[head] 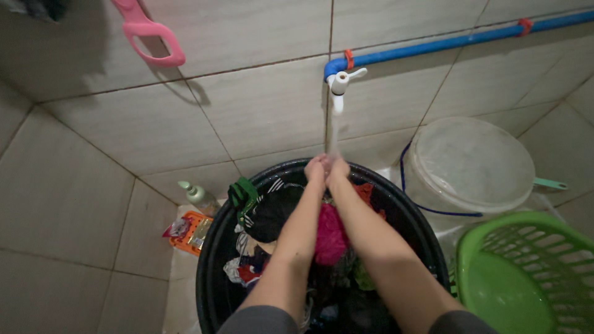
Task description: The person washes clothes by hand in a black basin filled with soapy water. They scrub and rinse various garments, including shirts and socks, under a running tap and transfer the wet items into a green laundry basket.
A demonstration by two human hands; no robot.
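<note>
Both hands, left hand [315, 168] and right hand [337, 167], met cupped and empty under the white tap's [338, 83] stream; splash could overshoot the black tub [213, 247] onto tiles.

hands [327, 168] under tap [339, 86], over tub [213, 260]; basket [557, 247] right.

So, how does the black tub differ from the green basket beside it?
The black tub has solid walls and holds clothes; the green basket has slotted walls and holds only a green basin. Both hands are above the black tub under running water, none near the green basket. Both containers are round and open-topped.
</note>
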